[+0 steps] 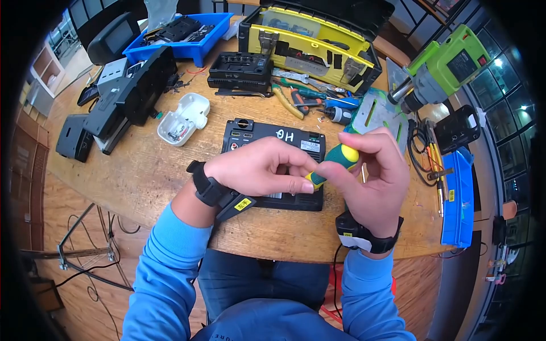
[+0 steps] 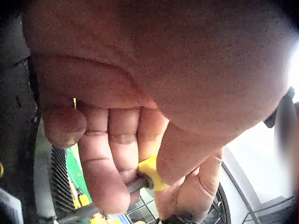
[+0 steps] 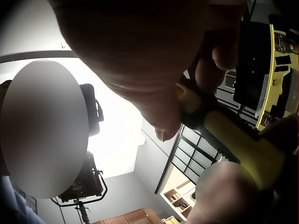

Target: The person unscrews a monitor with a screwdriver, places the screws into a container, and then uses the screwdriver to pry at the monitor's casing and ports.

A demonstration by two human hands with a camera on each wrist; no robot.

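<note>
green-and-yellow plastic screwdriver handle (image 1: 343,157), bright blue cloth sleeves (image 1: 172,250)
black rectangular plastic device (image 1: 273,133) with white lettering; blue plastic tray (image 1: 458,199).

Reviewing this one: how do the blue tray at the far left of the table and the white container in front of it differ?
The blue tray is clearly bigger than the white container. The tray is straight-sided; the container has rounded corners. The tray holds bulky dark parts, the container small bits. Both are open-topped.
</note>
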